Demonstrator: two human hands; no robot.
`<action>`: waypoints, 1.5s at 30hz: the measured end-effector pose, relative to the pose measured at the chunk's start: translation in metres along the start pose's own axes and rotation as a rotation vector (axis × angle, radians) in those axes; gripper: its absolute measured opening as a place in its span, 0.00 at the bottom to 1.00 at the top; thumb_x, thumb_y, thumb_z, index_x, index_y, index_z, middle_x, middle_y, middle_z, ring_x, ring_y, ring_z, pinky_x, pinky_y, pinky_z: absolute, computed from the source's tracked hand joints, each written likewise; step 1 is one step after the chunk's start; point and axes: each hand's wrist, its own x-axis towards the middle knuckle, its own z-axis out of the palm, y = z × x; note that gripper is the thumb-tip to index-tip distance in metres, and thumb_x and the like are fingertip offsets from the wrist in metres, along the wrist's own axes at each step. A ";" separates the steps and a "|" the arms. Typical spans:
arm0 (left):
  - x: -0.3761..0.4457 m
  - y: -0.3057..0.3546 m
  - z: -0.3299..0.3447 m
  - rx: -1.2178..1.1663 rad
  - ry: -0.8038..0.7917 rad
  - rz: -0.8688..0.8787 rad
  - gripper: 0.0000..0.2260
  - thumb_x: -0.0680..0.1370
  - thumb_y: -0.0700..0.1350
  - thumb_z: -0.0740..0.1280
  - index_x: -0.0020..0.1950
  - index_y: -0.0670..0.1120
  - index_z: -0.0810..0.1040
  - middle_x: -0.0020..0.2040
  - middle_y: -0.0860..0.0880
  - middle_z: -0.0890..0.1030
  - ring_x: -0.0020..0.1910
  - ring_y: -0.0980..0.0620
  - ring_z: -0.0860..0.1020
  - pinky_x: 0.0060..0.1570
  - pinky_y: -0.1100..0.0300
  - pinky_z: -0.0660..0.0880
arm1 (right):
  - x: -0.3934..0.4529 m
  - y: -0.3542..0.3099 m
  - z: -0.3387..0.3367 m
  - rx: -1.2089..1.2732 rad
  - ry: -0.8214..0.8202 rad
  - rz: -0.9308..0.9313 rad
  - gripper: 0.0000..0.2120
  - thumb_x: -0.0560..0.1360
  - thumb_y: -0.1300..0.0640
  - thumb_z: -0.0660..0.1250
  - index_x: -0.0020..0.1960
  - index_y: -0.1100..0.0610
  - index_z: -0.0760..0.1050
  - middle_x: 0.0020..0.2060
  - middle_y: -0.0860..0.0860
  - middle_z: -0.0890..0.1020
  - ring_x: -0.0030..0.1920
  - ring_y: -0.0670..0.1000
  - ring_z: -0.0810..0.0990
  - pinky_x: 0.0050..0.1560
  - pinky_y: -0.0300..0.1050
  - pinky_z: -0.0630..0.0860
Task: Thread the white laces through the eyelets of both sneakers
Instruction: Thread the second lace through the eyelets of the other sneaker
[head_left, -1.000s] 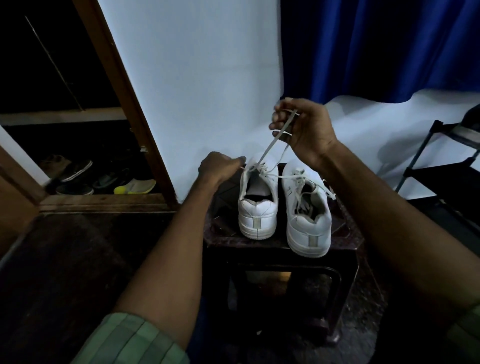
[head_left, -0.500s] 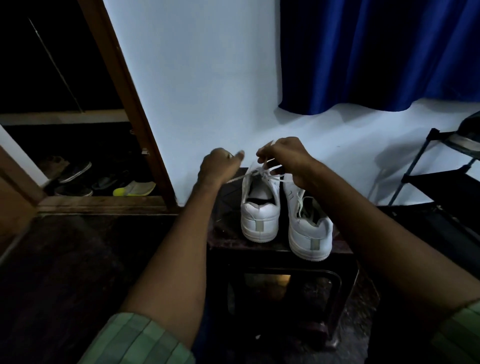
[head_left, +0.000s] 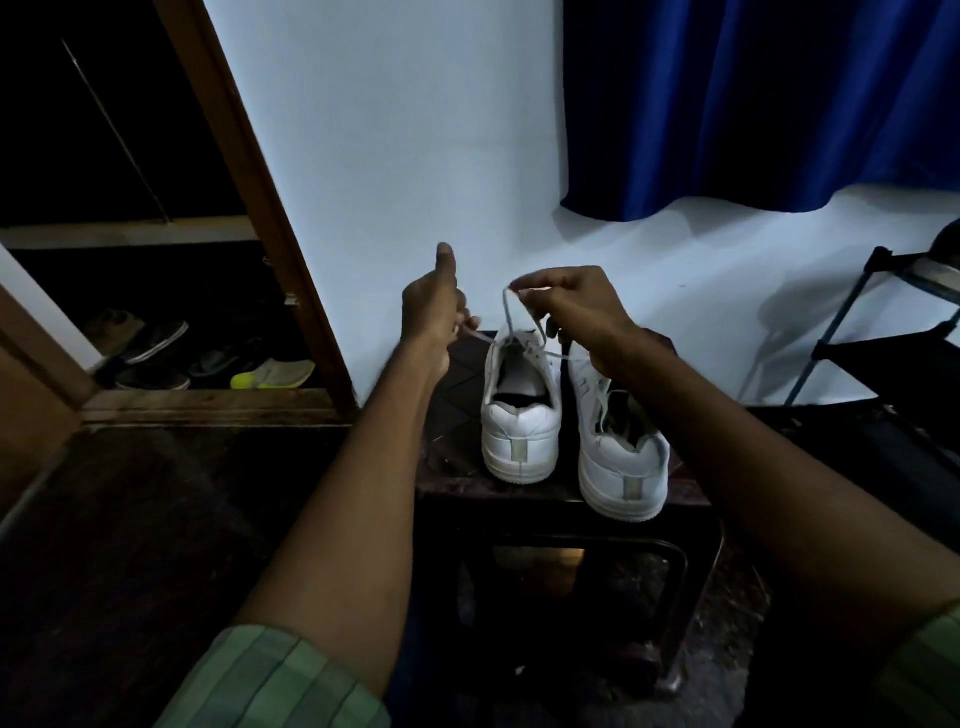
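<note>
Two white sneakers stand heel-toward-me on a small dark stool (head_left: 452, 467). The left sneaker (head_left: 521, 415) has a white lace (head_left: 506, 314) running up from its top eyelets. My right hand (head_left: 571, 301) pinches that lace's end just above the shoe. My left hand (head_left: 434, 306), thumb pointing up, grips the lace's other end to the left of the shoe. The right sneaker (head_left: 621, 457) stands beside it with its own lace lying loose over the tongue; my right forearm hides its front.
A white wall rises right behind the stool, with a blue curtain (head_left: 753, 104) at the upper right. A black metal rack (head_left: 883, 332) stands to the right. Behind a brown door frame (head_left: 260, 208) on the left lie several other shoes (head_left: 270, 374) on the floor.
My right hand dropped from high above the shoes to the left sneaker's top, then lifted slightly with the lace end. My left thumb has come up.
</note>
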 end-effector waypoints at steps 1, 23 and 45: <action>0.006 -0.004 -0.002 0.225 0.034 0.111 0.23 0.84 0.60 0.62 0.34 0.47 0.68 0.27 0.50 0.69 0.26 0.47 0.73 0.34 0.56 0.73 | 0.003 0.004 0.000 -0.110 0.025 -0.071 0.15 0.74 0.58 0.71 0.59 0.46 0.85 0.33 0.48 0.83 0.31 0.43 0.76 0.36 0.36 0.74; 0.005 -0.003 -0.010 0.039 -0.110 -0.042 0.21 0.81 0.64 0.65 0.45 0.46 0.78 0.37 0.50 0.83 0.37 0.52 0.81 0.39 0.60 0.76 | 0.003 0.013 0.007 -0.588 -0.218 -0.099 0.16 0.69 0.47 0.79 0.49 0.53 0.78 0.45 0.48 0.81 0.46 0.48 0.78 0.40 0.43 0.70; 0.014 -0.031 -0.020 0.826 0.117 0.182 0.13 0.80 0.57 0.69 0.49 0.47 0.79 0.52 0.45 0.85 0.56 0.42 0.82 0.56 0.52 0.76 | 0.012 0.007 -0.026 -0.394 -0.115 0.062 0.17 0.76 0.45 0.73 0.42 0.60 0.85 0.34 0.54 0.86 0.31 0.46 0.80 0.34 0.39 0.74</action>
